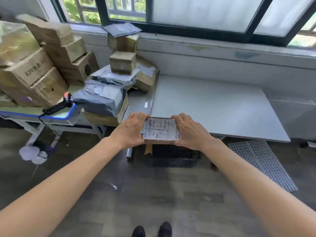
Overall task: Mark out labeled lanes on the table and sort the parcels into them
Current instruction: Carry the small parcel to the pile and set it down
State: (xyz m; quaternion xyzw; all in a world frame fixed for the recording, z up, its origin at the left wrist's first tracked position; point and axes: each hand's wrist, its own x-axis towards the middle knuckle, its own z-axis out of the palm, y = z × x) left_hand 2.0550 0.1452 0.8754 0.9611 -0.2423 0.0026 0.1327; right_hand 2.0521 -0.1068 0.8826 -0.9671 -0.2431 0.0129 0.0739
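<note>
Two dark shoes (165, 229) on the grey plank floor, person standing back from the table with both arms out.

Left hand (130, 130) and right hand (189, 131) each have fingers curled round a short end of one small cardboard parcel (160, 130), thumbs on the near side. Shipping label faces up. The parcel sits at the near edge of the pale table (213, 106), towards its left end, with the near half past the edge. Can't tell if the far half rests on the top.

Under that edge is one black crate (174, 156), contents not visible. One clear roll (129, 152) stands just left of it. One wire mesh panel (261, 165) lies on the floor to the right.

At the left end of the table is a heap of parcels: at least two grey poly bags (100, 98) on flat cartons. Behind them is a tower of two small boxes (122, 63) topped by one dark mailer (121, 29).

A side bench with blue edging (34, 115) carries one handheld scanner (58, 105), orange-tipped with a black cord. Behind it are stacked cartons (47, 86), about six, though blur makes the count soft.

Dark-framed windows (196, 12) run along the far wall, greenery outside.
</note>
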